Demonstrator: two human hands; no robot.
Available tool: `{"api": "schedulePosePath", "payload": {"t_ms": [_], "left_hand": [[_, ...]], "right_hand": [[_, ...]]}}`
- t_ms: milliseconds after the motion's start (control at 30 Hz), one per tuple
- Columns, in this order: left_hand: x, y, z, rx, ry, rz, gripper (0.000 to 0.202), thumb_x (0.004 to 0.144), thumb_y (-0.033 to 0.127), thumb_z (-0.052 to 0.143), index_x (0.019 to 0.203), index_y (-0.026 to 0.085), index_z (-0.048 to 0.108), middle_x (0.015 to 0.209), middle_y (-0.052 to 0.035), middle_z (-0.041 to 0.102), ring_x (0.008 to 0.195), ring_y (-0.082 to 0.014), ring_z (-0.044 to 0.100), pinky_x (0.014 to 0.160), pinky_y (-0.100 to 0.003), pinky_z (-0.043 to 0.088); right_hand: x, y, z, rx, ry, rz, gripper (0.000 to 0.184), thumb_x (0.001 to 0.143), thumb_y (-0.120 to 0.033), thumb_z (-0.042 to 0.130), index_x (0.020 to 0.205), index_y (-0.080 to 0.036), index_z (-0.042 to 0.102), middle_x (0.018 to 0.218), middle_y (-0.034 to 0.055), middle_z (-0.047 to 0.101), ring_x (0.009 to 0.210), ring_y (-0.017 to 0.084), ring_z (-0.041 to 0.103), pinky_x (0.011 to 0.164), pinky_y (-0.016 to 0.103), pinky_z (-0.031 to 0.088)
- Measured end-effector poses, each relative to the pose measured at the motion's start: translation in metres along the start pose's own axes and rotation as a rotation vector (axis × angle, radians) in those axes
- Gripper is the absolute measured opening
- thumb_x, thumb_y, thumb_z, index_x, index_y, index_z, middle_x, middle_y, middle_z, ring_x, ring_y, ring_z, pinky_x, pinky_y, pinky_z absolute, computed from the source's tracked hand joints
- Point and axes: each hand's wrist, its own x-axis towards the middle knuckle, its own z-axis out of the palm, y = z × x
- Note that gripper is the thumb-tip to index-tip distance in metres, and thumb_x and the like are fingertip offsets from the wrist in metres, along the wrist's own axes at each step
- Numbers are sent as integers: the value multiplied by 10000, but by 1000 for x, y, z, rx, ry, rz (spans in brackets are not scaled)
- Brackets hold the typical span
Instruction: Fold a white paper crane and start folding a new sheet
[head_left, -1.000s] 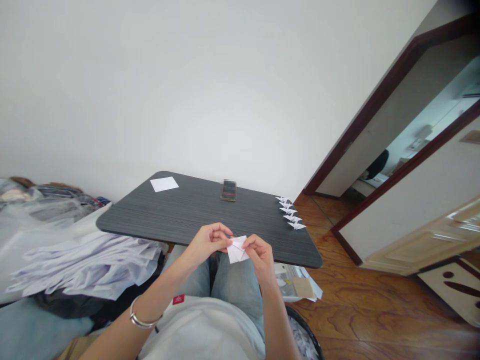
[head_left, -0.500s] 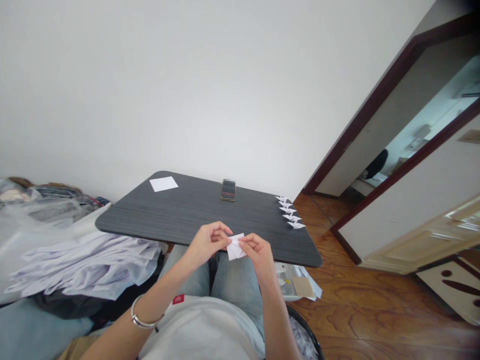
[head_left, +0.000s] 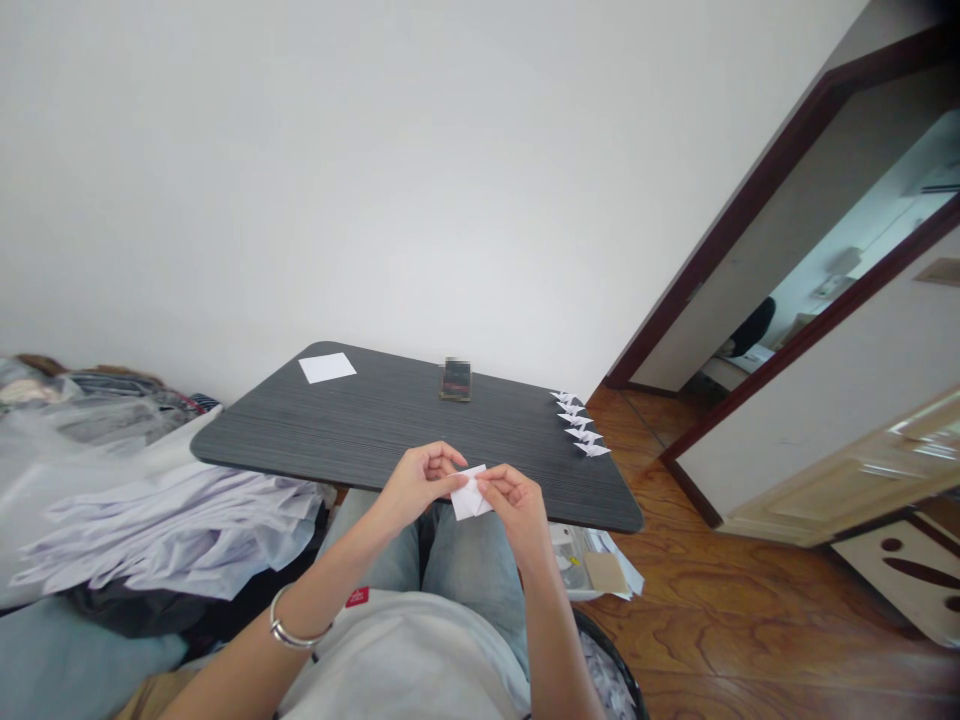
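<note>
A small folded piece of white paper (head_left: pixel 468 502) is held over my lap, at the near edge of the dark table (head_left: pixel 360 420). My left hand (head_left: pixel 417 484) pinches its left side between thumb and fingers. On the right side, my right hand (head_left: pixel 516 502) grips the same paper, thumb lying over a fold. Creases and a flap show on its face; the underside is hidden. Several folded white paper cranes (head_left: pixel 581 424) stand in a row along the table's right end. A flat white paper sheet (head_left: pixel 327 368) lies at the far left.
A small dark stand-like object (head_left: pixel 456 381) is at the table's back middle, against the wall. White cloth (head_left: pixel 172 530) is heaped at left. Below the table's right side are a tray of papers (head_left: pixel 592 565) and a black bin (head_left: pixel 611 660) holding white scraps.
Both hands keep hold of the folded paper. My left thumb and the paper have shifted very slightly; everything else stays in place.
</note>
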Motion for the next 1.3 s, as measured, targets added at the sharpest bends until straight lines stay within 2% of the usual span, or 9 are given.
{"api": "schedulePosePath", "payload": {"t_ms": [167, 367, 867, 1067, 1300], "left_hand": [[-1, 1, 0, 32, 9, 46, 273, 573, 259, 719, 740, 113, 561, 525, 50, 529, 462, -52, 480, 495, -174, 381], [-1, 1, -1, 63, 11, 69, 277, 579, 276, 715, 745, 112, 565, 545, 41, 531, 476, -59, 487, 498, -179, 383], [-1, -1, 3, 3, -2, 49, 303, 557, 288, 734, 744, 119, 565, 520, 52, 514, 468, -58, 481, 485, -173, 367], [-4, 3, 6, 25, 26, 64, 278, 574, 271, 716, 738, 120, 550, 522, 51, 517, 470, -63, 480, 492, -183, 370], [-5, 4, 6, 56, 30, 56, 272, 572, 248, 715, 750, 120, 554, 544, 50, 512, 472, -64, 480, 489, -183, 365]], "right_hand": [[1, -1, -4, -13, 29, 34, 242, 699, -319, 646, 868, -172, 551, 538, -24, 640, 446, 112, 547, 456, 208, 397], [3, 1, -7, -31, 44, 64, 283, 660, -355, 676, 837, -151, 591, 559, 1, 665, 475, 141, 586, 492, 241, 447], [0, -2, -2, -48, 54, 14, 226, 694, -357, 649, 805, -166, 604, 545, -11, 662, 474, 141, 581, 496, 241, 443], [1, -1, -2, -71, -13, 79, 212, 688, -374, 646, 657, -164, 640, 540, -5, 643, 496, 136, 577, 489, 234, 470], [-2, -6, -1, -60, -18, 55, 200, 701, -352, 636, 628, -167, 626, 520, -16, 615, 477, 113, 541, 490, 223, 467]]}}
